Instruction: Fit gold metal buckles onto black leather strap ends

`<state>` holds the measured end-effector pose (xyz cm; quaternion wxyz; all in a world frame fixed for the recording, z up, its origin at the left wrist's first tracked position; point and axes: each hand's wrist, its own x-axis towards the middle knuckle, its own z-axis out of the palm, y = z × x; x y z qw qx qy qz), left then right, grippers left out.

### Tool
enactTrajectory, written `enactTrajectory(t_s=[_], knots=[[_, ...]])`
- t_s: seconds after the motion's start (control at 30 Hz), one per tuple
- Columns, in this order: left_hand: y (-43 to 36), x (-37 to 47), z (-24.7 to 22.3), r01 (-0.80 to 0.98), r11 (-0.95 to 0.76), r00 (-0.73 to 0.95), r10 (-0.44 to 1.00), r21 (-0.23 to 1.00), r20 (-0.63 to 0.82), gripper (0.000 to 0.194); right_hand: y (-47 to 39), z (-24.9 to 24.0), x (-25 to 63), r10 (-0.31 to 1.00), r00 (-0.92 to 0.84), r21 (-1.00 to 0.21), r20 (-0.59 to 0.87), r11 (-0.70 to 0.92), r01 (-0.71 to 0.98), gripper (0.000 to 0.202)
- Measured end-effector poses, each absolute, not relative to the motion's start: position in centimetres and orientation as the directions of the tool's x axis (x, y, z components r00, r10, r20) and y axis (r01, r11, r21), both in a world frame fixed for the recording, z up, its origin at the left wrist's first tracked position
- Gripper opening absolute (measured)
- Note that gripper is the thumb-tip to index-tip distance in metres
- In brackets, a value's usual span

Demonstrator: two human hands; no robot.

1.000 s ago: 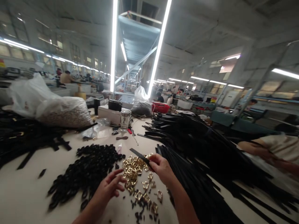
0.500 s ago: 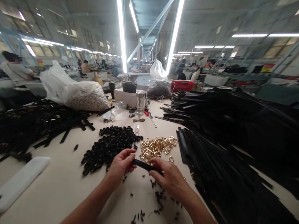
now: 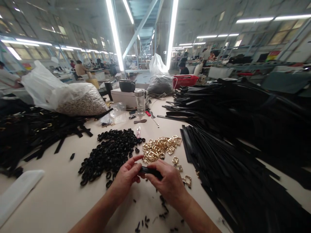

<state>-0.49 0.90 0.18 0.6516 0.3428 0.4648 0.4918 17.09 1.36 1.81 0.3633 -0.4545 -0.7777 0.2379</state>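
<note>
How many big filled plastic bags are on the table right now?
2. One clear bag of pale pieces sits far left; a second bag with dark contents stands at the far end beside the red basket. Others may be hidden.

Single head-worn view, facing forward and down, close over table (image 3: 60,194)

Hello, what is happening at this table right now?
A person holds a narrow black strap between both hands: the left hand pinches one end and the right hand has its grip on the rest. Just beyond lie a pile of shiny gold metal buckles and a heap of small black loops. To the right is a big stack of long black straps.
</note>
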Motion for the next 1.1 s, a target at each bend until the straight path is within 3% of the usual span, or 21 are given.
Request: enactTrajectory(t_s=[0.2, 0.43, 0.5, 0.6, 0.7, 0.87, 1.03, 1.1], knots=[[0.7, -0.3, 0.2, -0.277, 0.236, 0.086, 0.972, 0.931, -0.221, 0.052, 1.2, 1.8, 17.2, 0.897, -0.313, -0.701, 0.311, 0.439, 0.561, 0.001], [0.7, -0.6, -0.2, -0.229, 0.216, 0.116, 0.974, 0.949, -0.193, 0.044, 1.2, 2.0, 17.3, 0.874, -0.333, -0.648, 0.355, 0.486, 0.587, 0.005], [0.6, -0.6, 0.2, -0.133, 0.16, 0.142, 0.98, 0.978, -0.141, 0.036, 1.2, 2.0, 17.4, 0.866, -0.335, -0.62, 0.37, 0.499, 0.605, 0.006], [0.5, -0.6, 0.8, 0.097, -0.053, 0.156, 0.987, 0.994, 0.038, 0.018, 1.2, 2.0, 17.5, 0.865, -0.334, -0.568, 0.374, 0.498, 0.655, 0.003], [0.5, -0.6, 1.0, 0.295, -0.251, 0.16, 0.964, 0.922, 0.211, 0.011, 1.1, 1.8, 17.5, 0.868, -0.349, -0.525, 0.353, 0.492, 0.695, 0.004], [0.6, -0.8, 0.9, 0.495, -0.422, 0.211, 0.906, 0.76, 0.366, 0.008, 1.0, 1.6, 17.0, 0.871, -0.373, -0.472, 0.318, 0.487, 0.735, 0.004], [0.0, -1.3, 1.6, 0.464, -0.423, 0.126, 0.901, 0.778, 0.415, 0.008, 1.8, 2.2, 18.3, 0.895, -0.283, -0.431, 0.345, 0.418, 0.799, 0.008], [-0.1, -1.6, 1.7, 0.369, -0.413, 0.148, 0.911, 0.833, 0.386, 0.02, 2.4, 2.4, 19.3, 0.902, -0.197, -0.436, 0.383, 0.365, 0.823, 0.007]])
